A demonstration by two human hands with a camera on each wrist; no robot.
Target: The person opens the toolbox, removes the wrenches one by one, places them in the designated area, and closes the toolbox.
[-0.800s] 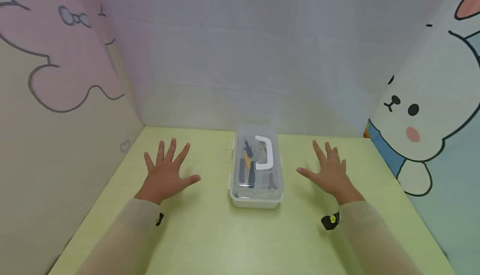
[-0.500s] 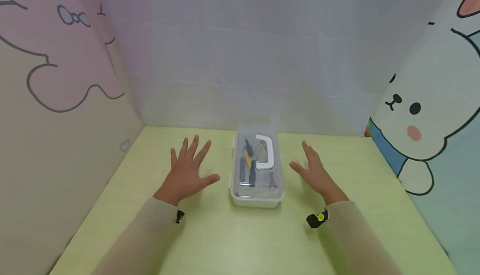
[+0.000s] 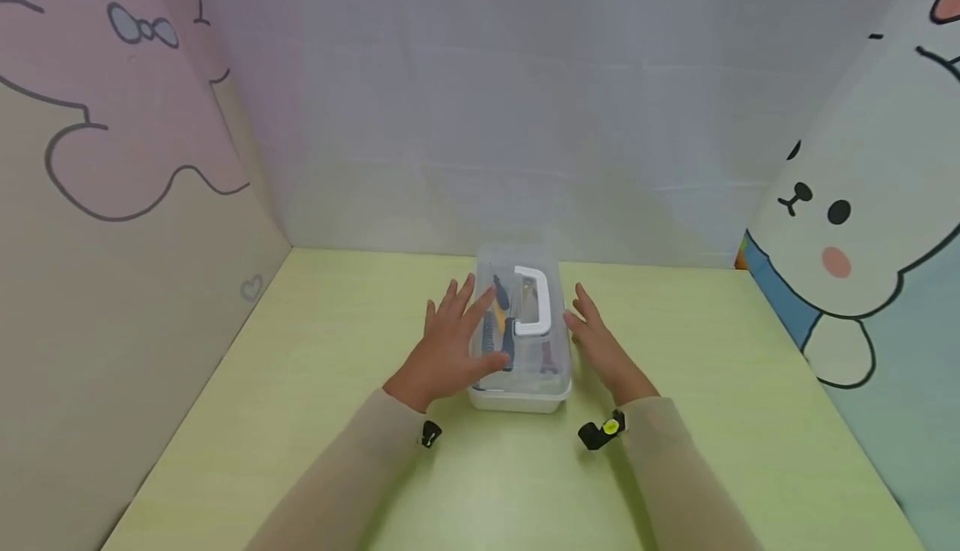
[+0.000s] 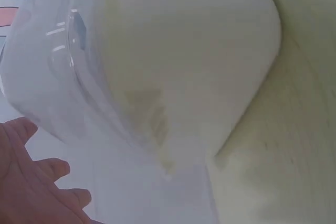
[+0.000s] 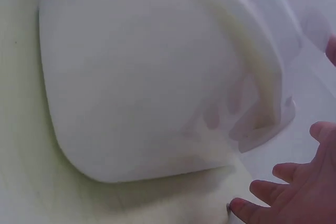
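A storage box with a clear lid and white base (image 3: 517, 403) stands mid-table, closed. A white carrying handle (image 3: 544, 301) lies on its lid. Through the plastic show hand tools with dark handles and a yellow part (image 3: 499, 318). My left hand (image 3: 442, 355), fingers spread, overlaps the lid's left side in the head view. Beside the right long side is my right hand (image 3: 603, 355), its fingers extended toward the box. In the left wrist view, the left hand (image 4: 26, 182) shows curved fingertips near the lid. The right wrist view has the right hand (image 5: 299, 192) near a side latch (image 5: 268, 132).
The pale yellow-green table (image 3: 772, 418) meets a whitish back wall (image 3: 450, 117). On the left is a cream panel with a pink cartoon figure (image 3: 150, 117). A white cartoon rabbit (image 3: 862, 242) covers the right panel. Black wrist cameras (image 3: 600, 433) sit at the sleeves.
Both hands have moved inward to the box: the left to the right, over the lid's edge, and the right to the left. The box stays in place on the table.
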